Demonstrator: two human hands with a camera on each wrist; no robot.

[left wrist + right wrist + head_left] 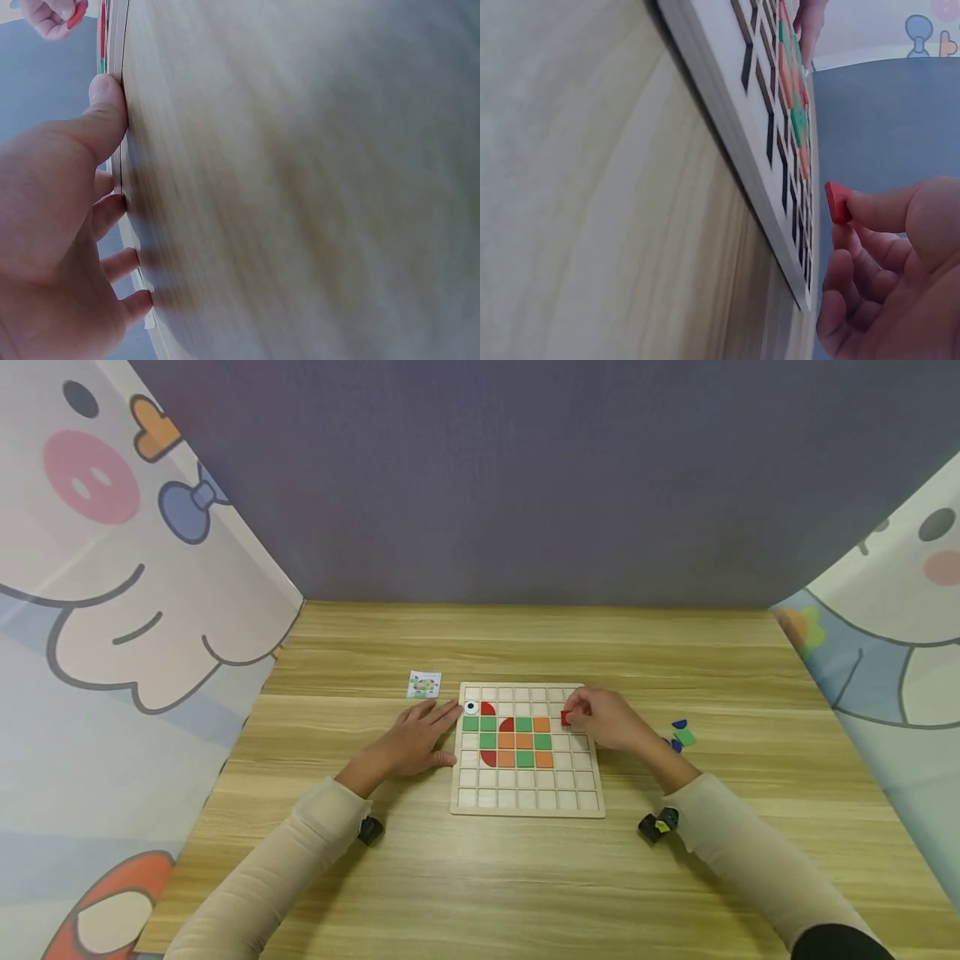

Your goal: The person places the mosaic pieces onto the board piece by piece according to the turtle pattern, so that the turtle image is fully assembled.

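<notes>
A wooden grid board (527, 800) lies on the table, with green, orange and red tiles in its middle and left cells. A white round piece with a black dot (471, 707) sits near its upper left corner. My left hand (412, 741) rests at the board's left edge, fingers extended and thumb against the rim. Over the right part of the board, my right hand (606, 718) pinches a small red tile (838, 202) between thumb and fingertips. In the right wrist view the tile is held just above the board's surface.
A small printed picture card (423, 685) lies beyond my left hand. To the right of the board are a green tile (686, 737) and several blue pieces (679, 724), close to my right forearm. A grey wall (525, 527) stands behind the table.
</notes>
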